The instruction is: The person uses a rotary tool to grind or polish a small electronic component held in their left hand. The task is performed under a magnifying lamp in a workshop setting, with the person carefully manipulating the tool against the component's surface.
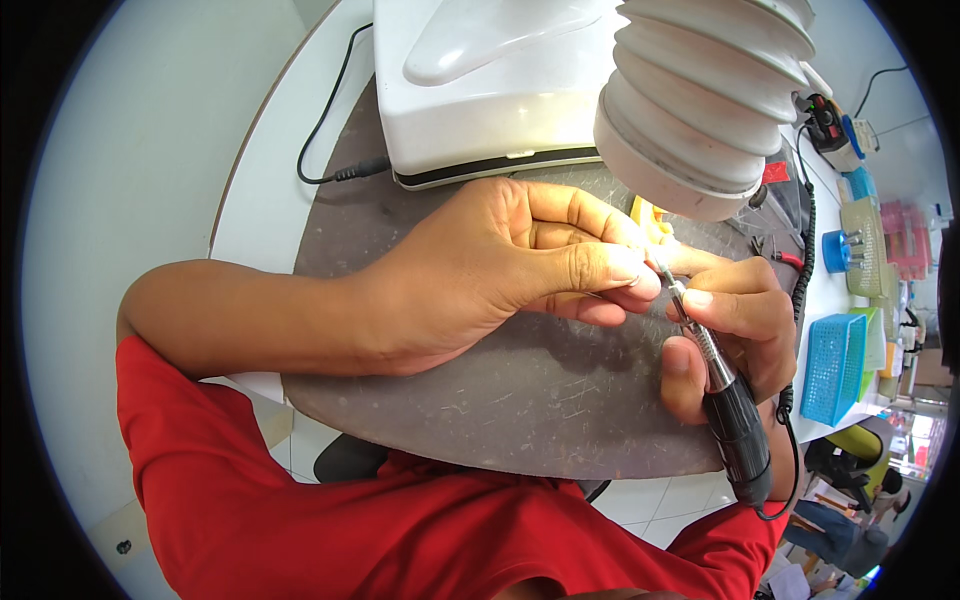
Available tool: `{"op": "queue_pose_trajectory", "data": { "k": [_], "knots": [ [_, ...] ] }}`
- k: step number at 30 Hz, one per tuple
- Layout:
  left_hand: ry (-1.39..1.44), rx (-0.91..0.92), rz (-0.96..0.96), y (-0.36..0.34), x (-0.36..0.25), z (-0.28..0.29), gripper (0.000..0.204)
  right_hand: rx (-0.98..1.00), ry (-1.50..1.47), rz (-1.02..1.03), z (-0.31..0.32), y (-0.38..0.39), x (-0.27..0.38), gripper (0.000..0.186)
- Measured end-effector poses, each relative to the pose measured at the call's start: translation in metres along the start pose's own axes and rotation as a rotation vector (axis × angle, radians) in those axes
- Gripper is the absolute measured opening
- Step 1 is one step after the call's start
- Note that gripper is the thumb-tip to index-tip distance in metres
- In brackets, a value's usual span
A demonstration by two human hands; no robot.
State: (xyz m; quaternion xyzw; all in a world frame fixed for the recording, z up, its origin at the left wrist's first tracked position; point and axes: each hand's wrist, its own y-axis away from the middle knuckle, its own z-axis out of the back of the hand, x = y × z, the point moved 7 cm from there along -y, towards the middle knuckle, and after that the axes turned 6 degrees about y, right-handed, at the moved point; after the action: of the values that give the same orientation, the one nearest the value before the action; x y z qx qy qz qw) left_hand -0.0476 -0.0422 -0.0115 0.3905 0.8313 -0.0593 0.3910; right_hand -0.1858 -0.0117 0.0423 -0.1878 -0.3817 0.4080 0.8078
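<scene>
I've got L forearm (265, 318) in from 9 o'clock, L hand (520, 250) pinched thumb-to-fingers; R hand (745, 315) at 3 o'clock, fingers curled, tips twd 10.

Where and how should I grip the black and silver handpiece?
Probably pinch the black and silver handpiece by its ridged metal neck, from the right: it narrows there, the tip slants up-left, and the thin black cord leaves its rear.

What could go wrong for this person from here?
The tip of the pen-shaped tool in the right hand is very close to the left hand, so a slip might nick a fingertip. The tool's cord runs beside the right hand and could snag. The white ribbed hose hangs near both hands and might get bumped.
</scene>
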Motion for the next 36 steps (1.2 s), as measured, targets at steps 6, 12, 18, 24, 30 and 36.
{"op": "queue_pose_trajectory", "data": {
  "k": [6, 12, 18, 24, 30, 36],
  "knots": [
    [-0.035, -0.034, -0.018, 0.000, 0.000, 0.004, 0.026, -0.006, -0.001, -0.008, -0.002, -0.002, -0.001, 0.027],
    [-0.063, -0.012, -0.027, -0.001, 0.000, 0.002, 0.026, 0.017, 0.003, 0.009, -0.002, -0.001, 0.001, 0.027],
    [-0.047, -0.025, -0.032, -0.001, 0.001, 0.005, 0.023, 0.026, -0.007, 0.017, -0.005, -0.002, -0.001, 0.027],
    [-0.056, -0.031, -0.018, 0.000, 0.002, 0.004, 0.022, 0.019, -0.017, 0.022, -0.003, -0.004, 0.002, 0.027],
    [-0.046, -0.011, -0.015, -0.003, 0.002, 0.004, 0.023, 0.029, -0.003, 0.021, -0.003, -0.002, 0.000, 0.028],
    [-0.026, 0.000, -0.017, -0.001, 0.002, 0.005, 0.024, 0.027, -0.032, 0.018, -0.005, -0.002, -0.002, 0.027]
  ]
}}
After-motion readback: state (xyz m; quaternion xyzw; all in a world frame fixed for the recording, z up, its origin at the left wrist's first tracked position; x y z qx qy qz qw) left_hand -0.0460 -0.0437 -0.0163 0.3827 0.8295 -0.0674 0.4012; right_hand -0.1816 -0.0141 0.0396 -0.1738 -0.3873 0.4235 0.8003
